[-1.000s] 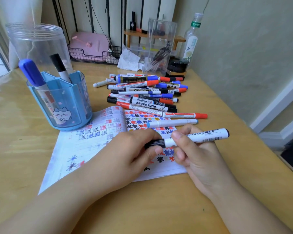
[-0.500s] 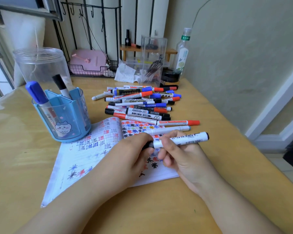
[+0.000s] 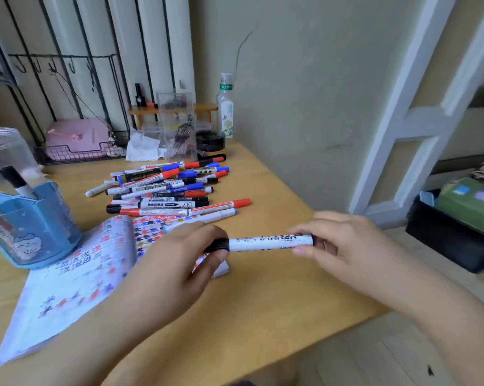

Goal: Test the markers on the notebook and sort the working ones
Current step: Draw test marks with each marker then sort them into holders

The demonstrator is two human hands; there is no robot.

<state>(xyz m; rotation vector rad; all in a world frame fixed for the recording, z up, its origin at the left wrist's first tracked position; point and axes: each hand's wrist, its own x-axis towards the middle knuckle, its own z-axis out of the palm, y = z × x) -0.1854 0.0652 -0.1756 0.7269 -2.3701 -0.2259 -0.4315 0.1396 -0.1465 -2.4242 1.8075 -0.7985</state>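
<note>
Since earlier, both hands carried the marker (image 3: 268, 242) toward 3 o'clock, off the notebook (image 3: 76, 277); left hand (image 3: 174, 271) pinches its cap, right hand (image 3: 343, 246) its tail. Light, stiff, slick: grip the barrel.

The left hand (image 3: 176, 263) covered most of the black cap of the marker (image 3: 268, 242), so whether cap and barrel were joined could not be told. The right hand (image 3: 343, 246) hid the barrel's far end. The print on the barrel was blurred. The notebook (image 3: 76, 274) was smeared, its near right corner hidden under the left hand. The blue holder (image 3: 37, 232) and the clear jar (image 3: 4, 151) were cut by the left edge.
</note>
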